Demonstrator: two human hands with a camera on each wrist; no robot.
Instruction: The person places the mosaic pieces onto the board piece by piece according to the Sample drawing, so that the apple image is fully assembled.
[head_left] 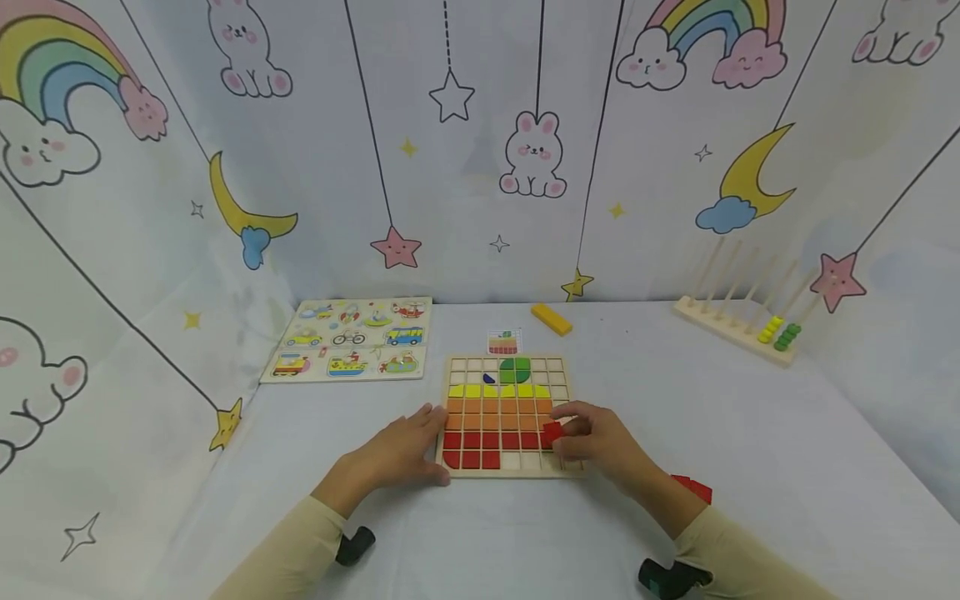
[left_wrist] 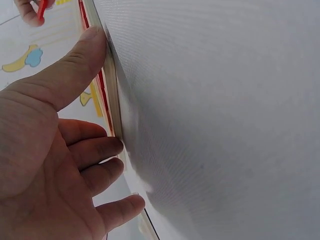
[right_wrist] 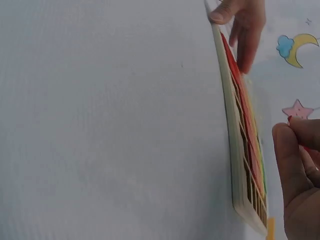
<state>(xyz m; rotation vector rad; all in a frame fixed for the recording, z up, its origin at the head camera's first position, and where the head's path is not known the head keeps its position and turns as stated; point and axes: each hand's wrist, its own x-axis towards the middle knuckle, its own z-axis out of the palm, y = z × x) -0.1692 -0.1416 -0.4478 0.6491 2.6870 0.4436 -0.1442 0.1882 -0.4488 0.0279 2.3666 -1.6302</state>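
Observation:
A wooden grid board (head_left: 525,476) lies flat before me. Its cells hold a green rounded shape (head_left: 514,371), a small dark blue piece (head_left: 489,378), a wavy yellow row, orange rows and red tiles at the near side. Several cells at the near right and top are bare wood. My left hand (head_left: 401,446) rests against the board's left edge with fingers extended; the left wrist view shows its thumb (left_wrist: 82,60) on the rim. Over the right side of the board, my right hand (head_left: 603,442) pinches a red square tile (head_left: 552,432) between thumb and fingers.
Red pieces (head_left: 693,487) lie beside the right forearm. A small pattern card (head_left: 504,342) and a yellow block (head_left: 551,319) are behind the board. A vehicle puzzle board (head_left: 348,339) stands back left, a pegged bead rack (head_left: 735,332) back right.

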